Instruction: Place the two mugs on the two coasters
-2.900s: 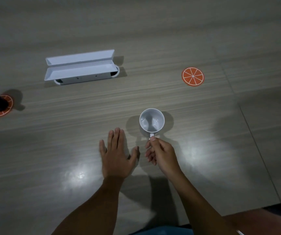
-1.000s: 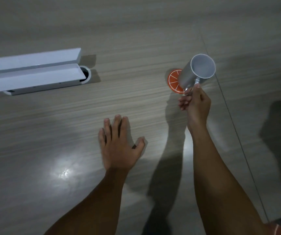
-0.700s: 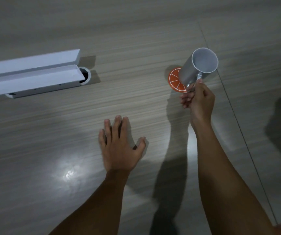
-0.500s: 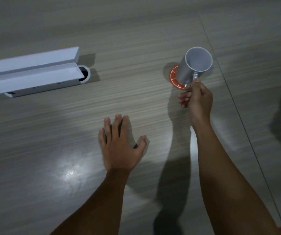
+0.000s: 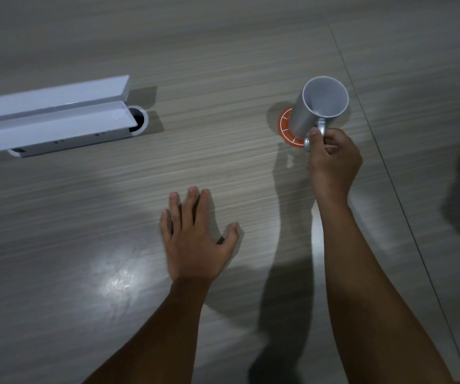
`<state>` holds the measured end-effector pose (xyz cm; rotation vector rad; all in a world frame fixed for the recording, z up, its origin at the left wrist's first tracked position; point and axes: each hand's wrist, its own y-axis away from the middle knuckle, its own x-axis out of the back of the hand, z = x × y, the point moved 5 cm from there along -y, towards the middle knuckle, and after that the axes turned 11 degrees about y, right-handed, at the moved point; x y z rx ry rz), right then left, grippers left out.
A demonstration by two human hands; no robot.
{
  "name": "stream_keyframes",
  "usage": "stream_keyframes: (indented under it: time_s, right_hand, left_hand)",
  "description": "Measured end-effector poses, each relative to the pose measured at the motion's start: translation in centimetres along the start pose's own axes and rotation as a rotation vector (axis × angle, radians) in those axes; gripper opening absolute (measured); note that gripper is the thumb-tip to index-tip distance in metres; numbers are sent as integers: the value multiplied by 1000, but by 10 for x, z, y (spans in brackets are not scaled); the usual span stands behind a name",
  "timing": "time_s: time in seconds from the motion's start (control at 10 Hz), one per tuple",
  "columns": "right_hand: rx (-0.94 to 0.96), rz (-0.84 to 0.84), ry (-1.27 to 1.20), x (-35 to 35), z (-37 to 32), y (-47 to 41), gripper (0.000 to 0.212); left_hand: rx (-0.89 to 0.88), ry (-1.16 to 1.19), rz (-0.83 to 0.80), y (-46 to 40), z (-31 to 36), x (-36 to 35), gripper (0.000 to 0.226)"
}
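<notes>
In the upper right of the frame the right hand (image 5: 332, 156) pinches the handle of the white mug (image 5: 319, 106), whose base covers most of the orange coaster (image 5: 285, 128), a grip that keeps the fingers clear of the base as it lands. The left hand (image 5: 195, 239) lies flat and spread on the table (image 5: 223, 51) at centre, holding nothing, probably for balance

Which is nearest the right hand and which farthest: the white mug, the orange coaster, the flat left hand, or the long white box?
1. White mug: its handle is in the right hand.
2. Orange coaster: under the mug.
3. Left hand: flat, nearer the person.
4. White box: far left.
</notes>
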<state>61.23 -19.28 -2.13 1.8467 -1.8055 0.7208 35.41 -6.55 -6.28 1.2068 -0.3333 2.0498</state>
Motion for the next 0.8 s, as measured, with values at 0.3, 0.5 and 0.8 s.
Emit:
stream_keyframes:
  time_s: [0.3, 0.5, 0.8]
  right_hand:
    - [66, 2, 21, 0, 1, 3, 28]
    - [16, 27, -37, 5, -2, 6, 19]
    - [6, 33, -20, 19, 14, 30, 28]
  left_hand:
    - [-2, 12, 12, 0, 0, -1, 86]
    - [-6, 8, 7, 2, -1, 0, 87]
    - [-9, -2, -23, 1, 3, 5, 86]
